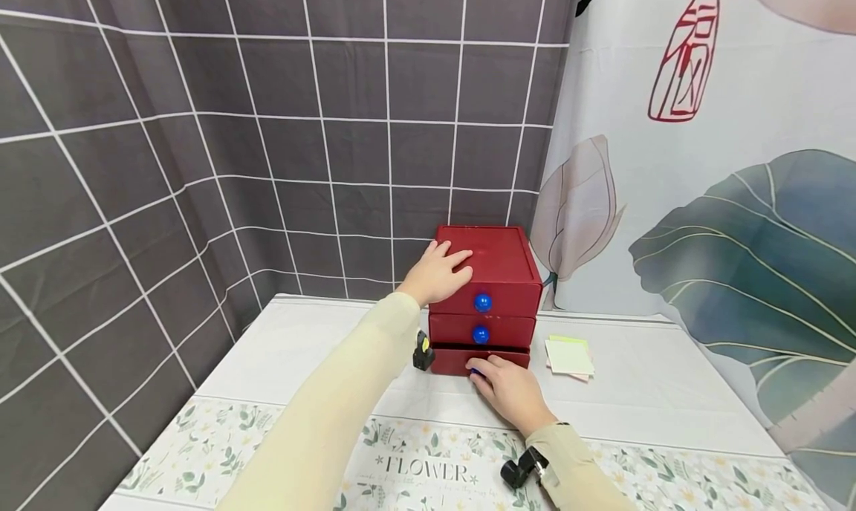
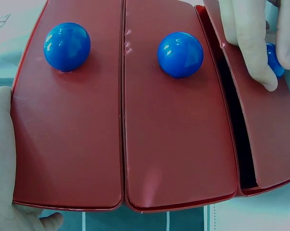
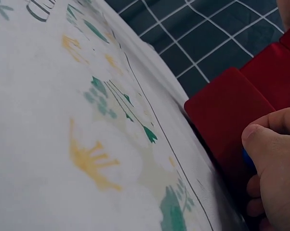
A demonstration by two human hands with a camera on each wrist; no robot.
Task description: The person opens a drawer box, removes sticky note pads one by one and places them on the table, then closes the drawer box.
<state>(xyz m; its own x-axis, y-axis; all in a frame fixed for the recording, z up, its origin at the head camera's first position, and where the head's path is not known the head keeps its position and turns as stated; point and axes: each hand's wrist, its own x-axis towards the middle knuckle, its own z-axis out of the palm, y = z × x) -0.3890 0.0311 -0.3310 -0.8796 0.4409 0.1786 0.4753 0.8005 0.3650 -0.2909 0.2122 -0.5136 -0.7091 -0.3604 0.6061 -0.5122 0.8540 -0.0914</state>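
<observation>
A red cabinet of 3 stacked drawers (image 1: 495,255) stands on the table, a round blue knob on each drawer front. My left hand (image 1: 438,275) rests on its top near the left edge, fingers spread. Low at the front, my right hand (image 1: 511,392) pinches the blue knob (image 2: 274,60) of the bottom drawer (image 1: 446,361) between thumb and fingers. A dark gap shows along the top of that drawer, so it stands slightly out. The upper knob (image 1: 482,302) and middle knob (image 1: 481,334) are untouched, and their drawers are closed.
A small stack of sticky notes (image 1: 570,356) lies to the right of the cabinet. Under everything is a white tablecloth (image 1: 321,340) with a flower-print band. A dark grid-patterned curtain (image 1: 348,147) hangs close behind, beside a pale leaf-printed one (image 1: 602,88).
</observation>
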